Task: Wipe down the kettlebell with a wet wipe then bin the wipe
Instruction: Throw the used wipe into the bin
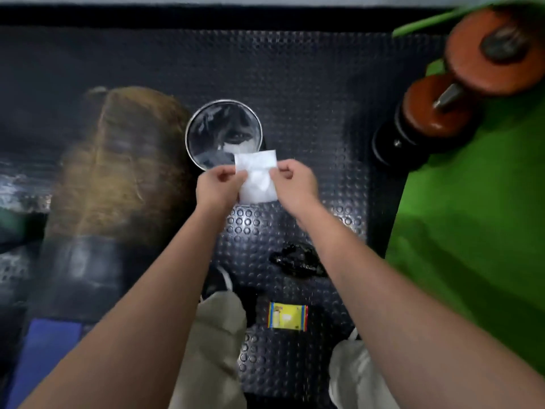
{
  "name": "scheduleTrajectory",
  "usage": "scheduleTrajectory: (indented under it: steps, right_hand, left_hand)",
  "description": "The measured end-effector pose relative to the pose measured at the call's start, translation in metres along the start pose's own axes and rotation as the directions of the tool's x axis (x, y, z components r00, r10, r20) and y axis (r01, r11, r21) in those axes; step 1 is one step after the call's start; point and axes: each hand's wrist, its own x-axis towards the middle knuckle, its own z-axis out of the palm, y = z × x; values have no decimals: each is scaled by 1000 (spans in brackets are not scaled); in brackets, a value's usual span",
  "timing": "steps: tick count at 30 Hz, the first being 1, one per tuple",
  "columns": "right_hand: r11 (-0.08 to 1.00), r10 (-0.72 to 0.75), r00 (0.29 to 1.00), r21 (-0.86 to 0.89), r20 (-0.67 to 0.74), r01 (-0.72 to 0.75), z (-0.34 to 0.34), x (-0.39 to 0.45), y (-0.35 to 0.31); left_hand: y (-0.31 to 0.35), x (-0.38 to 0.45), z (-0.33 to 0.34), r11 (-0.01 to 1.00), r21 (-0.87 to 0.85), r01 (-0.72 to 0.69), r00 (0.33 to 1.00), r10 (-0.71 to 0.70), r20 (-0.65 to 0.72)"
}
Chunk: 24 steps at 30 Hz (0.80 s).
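A white wet wipe [258, 176] is stretched between both hands at the middle of the head view. My left hand [217, 188] pinches its left edge and my right hand [295, 184] pinches its right edge. The wipe hangs over the near rim of a round metal-rimmed bin [188, 125] with a shiny liner, which stands on the studded black floor mat [309, 93]. I cannot make out a kettlebell.
An orange-plated dumbbell [460, 84] lies on a green mat [472, 216] at the right. A blurred brown and black cylinder [118, 172] fills the left. A crumpled black bag [298, 262] and a yellow packet [288, 316] lie near my knees.
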Motion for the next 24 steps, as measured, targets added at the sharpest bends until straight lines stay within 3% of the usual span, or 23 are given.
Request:
scheduleTrajectory:
  steps: [4, 10, 16, 24]
  right_hand:
    - [998, 42, 999, -41, 4, -41, 24, 25, -46]
    - [957, 125, 979, -241, -159, -162, 92, 119, -63]
    - [866, 152, 961, -438, -229, -241, 151, 204, -44]
    - [750, 328, 915, -524, -237, -404, 192, 270, -2]
  left_hand:
    - [35, 32, -26, 997, -26, 68, 997, -69, -19]
    - [41, 155, -26, 981, 179, 74, 997, -73, -14]
    - [17, 254, -3, 925, 327, 195, 980, -196, -29]
    - [-20, 325, 26, 862, 385, 329, 932, -363, 16]
